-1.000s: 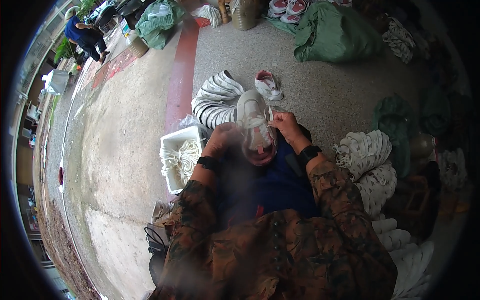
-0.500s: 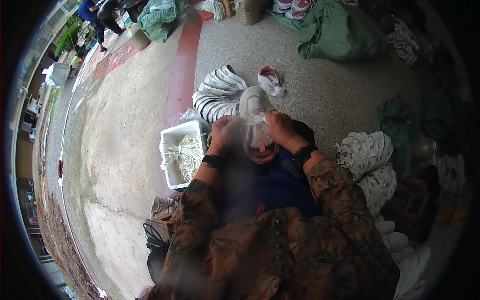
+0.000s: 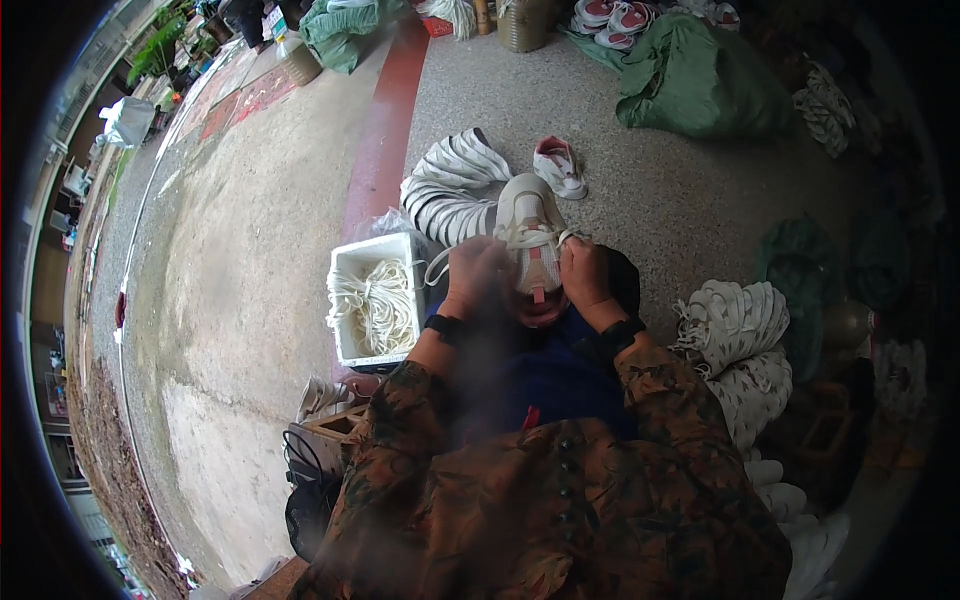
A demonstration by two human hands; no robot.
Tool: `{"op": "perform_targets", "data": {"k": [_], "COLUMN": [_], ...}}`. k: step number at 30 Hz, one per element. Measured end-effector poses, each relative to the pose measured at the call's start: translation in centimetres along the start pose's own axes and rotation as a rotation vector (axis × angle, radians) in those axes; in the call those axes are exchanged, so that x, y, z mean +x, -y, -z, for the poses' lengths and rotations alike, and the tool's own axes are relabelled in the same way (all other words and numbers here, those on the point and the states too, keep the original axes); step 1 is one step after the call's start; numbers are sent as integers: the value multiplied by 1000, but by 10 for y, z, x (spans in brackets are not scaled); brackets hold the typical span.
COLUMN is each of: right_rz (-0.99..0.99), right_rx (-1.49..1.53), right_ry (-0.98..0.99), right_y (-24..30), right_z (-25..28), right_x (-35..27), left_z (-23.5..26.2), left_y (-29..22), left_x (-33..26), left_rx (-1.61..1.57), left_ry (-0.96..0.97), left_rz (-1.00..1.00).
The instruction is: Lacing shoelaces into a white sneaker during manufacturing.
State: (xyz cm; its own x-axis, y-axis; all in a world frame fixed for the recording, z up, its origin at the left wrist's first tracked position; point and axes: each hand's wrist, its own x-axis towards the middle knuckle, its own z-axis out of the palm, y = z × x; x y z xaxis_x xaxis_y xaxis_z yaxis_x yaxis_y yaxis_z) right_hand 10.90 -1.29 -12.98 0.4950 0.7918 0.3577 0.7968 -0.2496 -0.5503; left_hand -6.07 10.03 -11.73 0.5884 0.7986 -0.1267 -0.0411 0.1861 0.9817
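A pale sneaker [image 3: 533,265] with pinkish parts rests on my lap, toe pointing away from me. Its white shoelace [image 3: 532,238] runs across the upper and out to both sides. On the sneaker's left, my left hand [image 3: 477,278] is closed on one lace end, and a slack loop sticks out beyond it. At the right edge, my right hand [image 3: 586,272] pinches the other end. The fingertips of the left hand are partly hidden and blurred.
Left of my knees stands a white foam box [image 3: 340,345] full of laces. Beyond the sneaker lie a curved row of nested white shoe pieces [image 3: 450,180] and a single red-lined shoe [image 3: 560,168]. Shoe bundles [image 3: 735,320] are piled at my right; a green sack [image 3: 700,85] sits farther off.
My hands have moved apart from over the laces to the sneaker's two sides, drawing the lace outward. The whole view has shifted slightly, so the surroundings appear farther right.
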Motion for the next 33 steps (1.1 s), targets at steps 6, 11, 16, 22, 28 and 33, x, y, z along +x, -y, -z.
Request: {"op": "perform_targets", "data": {"k": [6,11,16,22,28,33], "right_rz": [2,-8,-119,-110,-76,-39], "right_rx": [-88,-125,-92,34,-49,-67], "right_ry": [165,144,32,-118,-74,-24], "right_y": [39,22,2,6,12,16], "right_z": [23,8,-13,-11,-2,3], "right_x": [1,-2,-1,-4,-5,-3], "left_z": [5,-11,-20,-15,-8,-6], "left_y": [12,1,-1,7,12,19], "left_x": [10,5,6,8,7,12], "left_rx": [92,-35,46,82,49,155], "left_ry": [-14,-46,-90,-78,-81,-77], "left_rz": [-32,41,-8,-10,-6,-66]}}
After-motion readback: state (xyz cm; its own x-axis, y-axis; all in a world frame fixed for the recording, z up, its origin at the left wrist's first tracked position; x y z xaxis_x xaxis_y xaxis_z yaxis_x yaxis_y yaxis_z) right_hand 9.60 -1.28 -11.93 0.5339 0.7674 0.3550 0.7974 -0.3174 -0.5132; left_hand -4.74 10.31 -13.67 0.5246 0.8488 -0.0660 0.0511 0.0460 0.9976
